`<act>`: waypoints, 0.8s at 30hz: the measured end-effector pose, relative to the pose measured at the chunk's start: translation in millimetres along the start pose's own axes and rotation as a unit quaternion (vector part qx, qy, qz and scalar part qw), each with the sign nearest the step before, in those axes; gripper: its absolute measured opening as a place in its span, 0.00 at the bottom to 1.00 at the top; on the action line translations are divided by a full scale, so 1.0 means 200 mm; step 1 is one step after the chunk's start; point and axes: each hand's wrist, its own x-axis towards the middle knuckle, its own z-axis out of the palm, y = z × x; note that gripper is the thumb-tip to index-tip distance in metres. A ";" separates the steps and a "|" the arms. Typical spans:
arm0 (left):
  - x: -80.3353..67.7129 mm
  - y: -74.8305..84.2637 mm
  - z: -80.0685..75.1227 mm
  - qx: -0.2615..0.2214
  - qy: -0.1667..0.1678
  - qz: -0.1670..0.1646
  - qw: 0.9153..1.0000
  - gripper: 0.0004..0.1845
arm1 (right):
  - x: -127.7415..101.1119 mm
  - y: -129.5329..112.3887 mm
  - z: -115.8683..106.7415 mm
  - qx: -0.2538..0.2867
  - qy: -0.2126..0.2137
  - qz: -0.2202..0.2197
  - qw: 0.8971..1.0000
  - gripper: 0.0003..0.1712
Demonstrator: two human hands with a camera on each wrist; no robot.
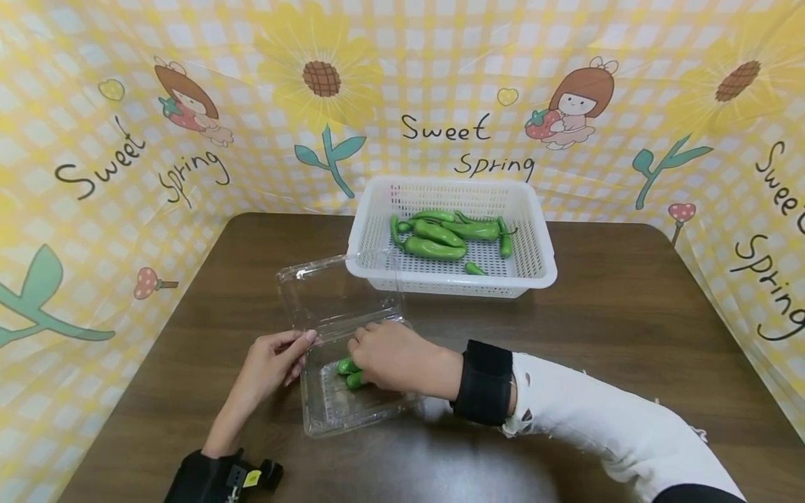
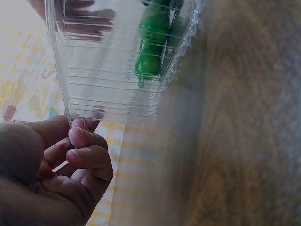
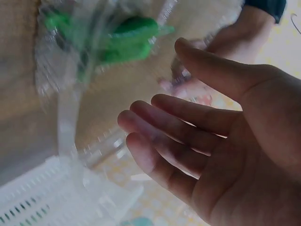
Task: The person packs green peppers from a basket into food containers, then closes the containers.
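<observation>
We've got our left hand point(image 1: 272, 360) pinching the edge of an open clear plastic box point(image 1: 327, 413), right hand point(image 1: 395, 358) hanging over it, fingers loose, nothing held. Some green peppers point(image 1: 355, 380) lie inside; more peppers point(image 1: 434, 249) sit in the white basket point(image 1: 453, 285) just behind.

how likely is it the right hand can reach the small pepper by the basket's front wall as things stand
Likely yes: the right hand looks empty, the white basket is open on top, and the small pepper lies apart from the others.
</observation>
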 end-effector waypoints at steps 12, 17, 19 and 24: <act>0.00 0.01 -0.01 -0.004 -0.005 0.002 1.000 0.21 | -0.10 0.20 -0.21 0.114 0.028 0.051 0.992 0.23; -0.01 0.01 -0.01 -0.005 -0.008 0.009 1.000 0.20 | -0.18 0.35 -0.31 0.170 0.075 0.085 0.979 0.21; -0.01 0.00 -0.01 -0.004 -0.009 0.013 1.000 0.19 | -0.21 0.42 -0.33 0.182 0.092 0.103 0.974 0.20; -0.01 0.00 -0.01 0.008 -0.007 0.015 1.000 0.19 | -0.28 0.57 -0.35 0.192 0.102 0.154 0.964 0.18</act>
